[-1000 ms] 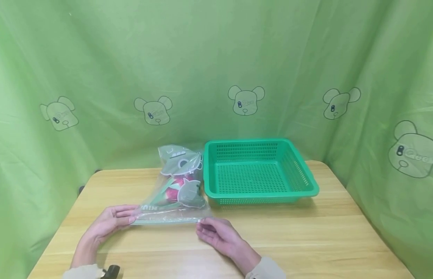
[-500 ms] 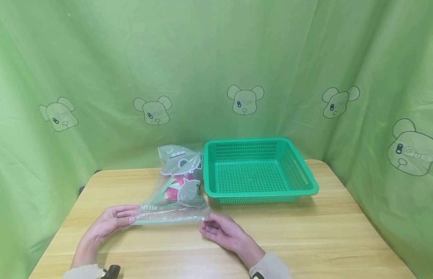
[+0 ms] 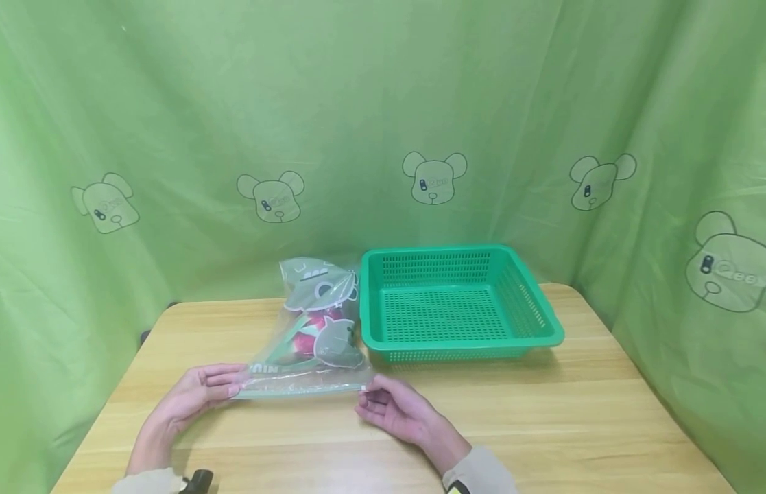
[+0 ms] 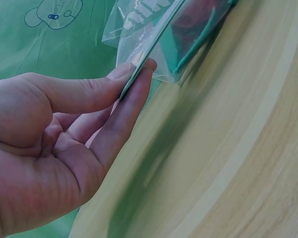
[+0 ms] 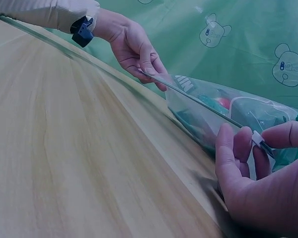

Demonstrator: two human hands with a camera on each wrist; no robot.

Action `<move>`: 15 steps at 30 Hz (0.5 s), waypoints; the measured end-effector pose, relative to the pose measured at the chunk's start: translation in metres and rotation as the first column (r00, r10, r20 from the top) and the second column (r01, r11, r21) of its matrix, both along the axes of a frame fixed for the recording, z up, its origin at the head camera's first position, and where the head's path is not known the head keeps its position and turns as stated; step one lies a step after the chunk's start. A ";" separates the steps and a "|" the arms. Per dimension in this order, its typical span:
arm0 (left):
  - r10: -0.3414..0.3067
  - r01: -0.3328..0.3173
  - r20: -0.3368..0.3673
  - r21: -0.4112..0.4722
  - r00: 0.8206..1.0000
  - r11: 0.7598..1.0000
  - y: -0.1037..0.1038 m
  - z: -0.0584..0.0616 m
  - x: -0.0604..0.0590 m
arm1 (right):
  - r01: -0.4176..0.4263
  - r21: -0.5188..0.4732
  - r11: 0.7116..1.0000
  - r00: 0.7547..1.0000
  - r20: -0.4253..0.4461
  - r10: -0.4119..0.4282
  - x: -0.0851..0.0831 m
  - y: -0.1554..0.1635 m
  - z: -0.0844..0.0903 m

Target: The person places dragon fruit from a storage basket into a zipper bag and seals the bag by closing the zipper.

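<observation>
A clear zip bag (image 3: 284,381) with grey cartoon prints lies on the table, its zip edge toward me. Inside it show pink-red and pale green things (image 3: 305,343), partly covered by the prints. My left hand (image 3: 191,396) pinches the left end of the zip edge between thumb and fingers, as the left wrist view shows (image 4: 69,119). At the zip's right end, my right hand (image 3: 398,409) pinches the bag's corner by the small white slider (image 5: 257,139). The zip edge is stretched straight between both hands, raised off the table in the right wrist view.
A green plastic basket (image 3: 463,345) with slotted walls stands right beside the bag, with nothing in it. The wooden table (image 3: 543,425) reaches back to a green curtain (image 3: 358,103) printed with bear heads, which also hangs along both sides.
My right hand has slid a little to the right along the zip edge, and the white slider has moved with it to the corner. The left hand stays in place.
</observation>
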State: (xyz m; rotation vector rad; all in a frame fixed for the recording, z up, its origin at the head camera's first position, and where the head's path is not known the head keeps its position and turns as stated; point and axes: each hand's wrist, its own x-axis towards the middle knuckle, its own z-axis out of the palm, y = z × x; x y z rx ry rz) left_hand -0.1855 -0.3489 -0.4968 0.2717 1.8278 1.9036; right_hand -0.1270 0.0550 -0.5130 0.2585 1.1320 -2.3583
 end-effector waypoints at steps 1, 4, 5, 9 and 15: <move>-0.001 0.001 0.001 0.003 1.000 1.000 0.000 0.000 0.000 | 0.000 0.000 1.000 1.000 0.001 0.000 0.000 0.000 0.000; 0.002 -0.003 0.004 0.003 1.000 1.000 0.000 0.001 0.000 | 0.002 -0.005 1.000 1.000 0.007 -0.002 -0.001 0.001 0.000; 0.001 -0.001 0.001 0.003 1.000 1.000 0.000 0.001 0.000 | 0.002 -0.005 1.000 1.000 0.008 -0.002 -0.001 0.001 0.000; -0.001 0.001 -0.004 -0.002 1.000 1.000 0.000 0.001 0.001 | -0.004 -0.010 1.000 1.000 0.009 0.004 -0.001 0.002 -0.001; 0.000 0.000 0.001 0.010 1.000 1.000 0.000 0.001 0.001 | -0.020 -0.019 1.000 1.000 0.007 0.020 -0.003 0.003 -0.001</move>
